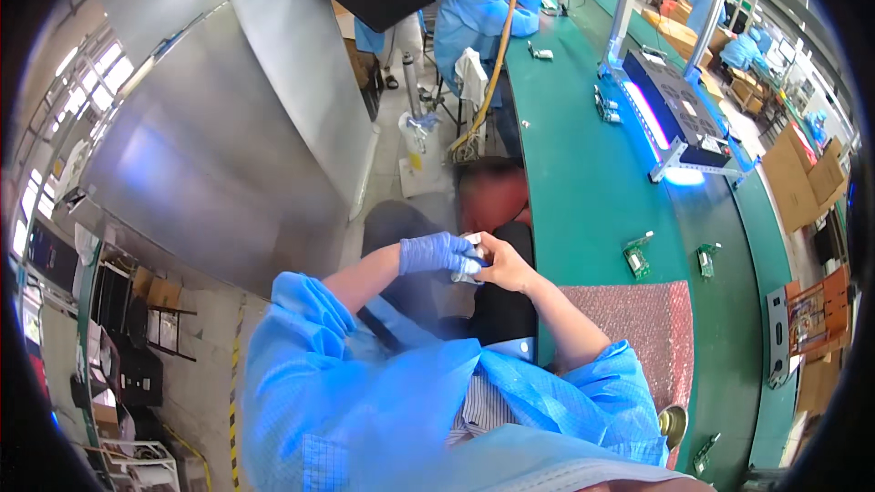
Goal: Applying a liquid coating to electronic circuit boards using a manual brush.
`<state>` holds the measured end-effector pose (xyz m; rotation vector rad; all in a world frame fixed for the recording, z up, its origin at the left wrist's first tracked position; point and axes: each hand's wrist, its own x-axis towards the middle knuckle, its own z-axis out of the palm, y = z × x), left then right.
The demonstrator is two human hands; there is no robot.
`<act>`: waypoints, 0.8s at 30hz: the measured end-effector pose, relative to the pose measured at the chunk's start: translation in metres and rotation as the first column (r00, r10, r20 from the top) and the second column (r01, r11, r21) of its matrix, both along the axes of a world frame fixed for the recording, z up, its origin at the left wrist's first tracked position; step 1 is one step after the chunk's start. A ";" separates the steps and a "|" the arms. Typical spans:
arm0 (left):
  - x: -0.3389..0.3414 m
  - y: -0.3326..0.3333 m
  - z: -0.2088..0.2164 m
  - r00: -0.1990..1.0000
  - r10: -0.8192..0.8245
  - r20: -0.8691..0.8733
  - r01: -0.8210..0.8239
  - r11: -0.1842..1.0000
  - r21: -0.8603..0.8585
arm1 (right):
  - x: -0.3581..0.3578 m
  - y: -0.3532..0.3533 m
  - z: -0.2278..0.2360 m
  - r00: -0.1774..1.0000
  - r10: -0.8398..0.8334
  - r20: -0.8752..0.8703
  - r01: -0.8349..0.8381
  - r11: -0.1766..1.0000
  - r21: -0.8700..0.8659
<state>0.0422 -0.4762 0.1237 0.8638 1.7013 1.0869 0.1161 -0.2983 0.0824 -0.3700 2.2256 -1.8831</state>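
Above my lap, left of the green bench's edge, my two hands meet. My left hand (432, 253) wears a blue glove, its fingers closed and pointing right. Bare, my right hand (506, 266) is bent in toward it with curled fingers. Pinched between them is a small white piece (467, 275); its kind is too small and too covered by the fingers to make out. More white shows at the upper fingertips. Nearest on the bench is a pinkish bubble-wrap sheet (629, 314), under my right forearm.
On the green bench (583, 191) lie several small green circuit boards, one (637, 257) beyond the bubble wrap. A metal frame with a glowing light and a black fan unit (679, 105) stands farther back. A blue-gowned person (474, 18) sits at the far side. Left is a metal cabinet (219, 146).
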 end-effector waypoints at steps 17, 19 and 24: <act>-0.066 0.043 0.105 0.114 -0.510 -0.852 -0.082 0.850 -0.520 | -0.039 0.019 0.082 0.758 -0.142 -0.637 0.427 0.846 0.320; -0.076 0.043 0.096 -0.078 -0.449 -0.890 -0.049 0.894 -0.446 | -0.043 0.025 0.089 0.693 0.086 -0.716 0.514 0.638 0.574; -0.097 0.075 0.080 0.004 -0.497 -0.867 -0.125 0.860 -0.494 | -0.074 0.049 0.061 0.799 0.008 -0.602 0.533 0.455 0.714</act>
